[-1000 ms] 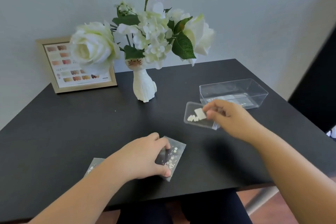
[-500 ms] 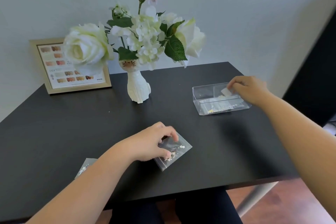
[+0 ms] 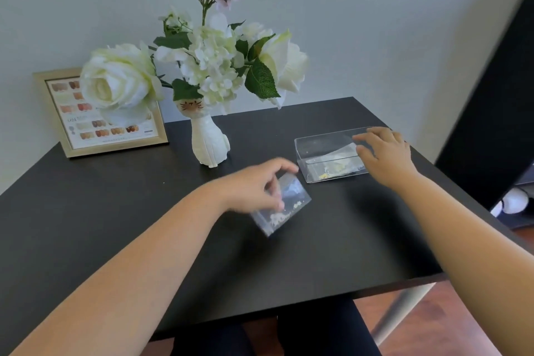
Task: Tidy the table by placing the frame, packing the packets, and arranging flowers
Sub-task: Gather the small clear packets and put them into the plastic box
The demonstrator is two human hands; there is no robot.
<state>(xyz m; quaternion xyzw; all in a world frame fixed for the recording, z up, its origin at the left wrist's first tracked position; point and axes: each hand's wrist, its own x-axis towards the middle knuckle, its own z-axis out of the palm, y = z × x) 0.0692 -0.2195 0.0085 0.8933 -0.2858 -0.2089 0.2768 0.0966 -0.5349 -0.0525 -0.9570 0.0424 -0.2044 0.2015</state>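
My left hand point(image 3: 254, 186) pinches a clear packet point(image 3: 284, 205) of small white beads, lifted slightly above the middle of the black table point(image 3: 86, 211). My right hand point(image 3: 384, 154) hovers at the near right side of a clear plastic box point(image 3: 323, 147), fingers apart and holding nothing. Inside the box lie packets point(image 3: 332, 165) with pale contents. A gold picture frame point(image 3: 107, 115) leans against the wall at the back left. White and pink flowers point(image 3: 208, 61) stand in a white cat-shaped vase point(image 3: 209, 144).
The table's front edge point(image 3: 318, 300) runs close to my lap, with a metal leg point(image 3: 401, 312) at the right. A dark panel point(image 3: 497, 101) stands to the right of the table. The big white rose partly covers the frame.
My right hand put its packet in the box and let go; it is now empty. My left hand lifted its packet and moved it rightward toward the box.
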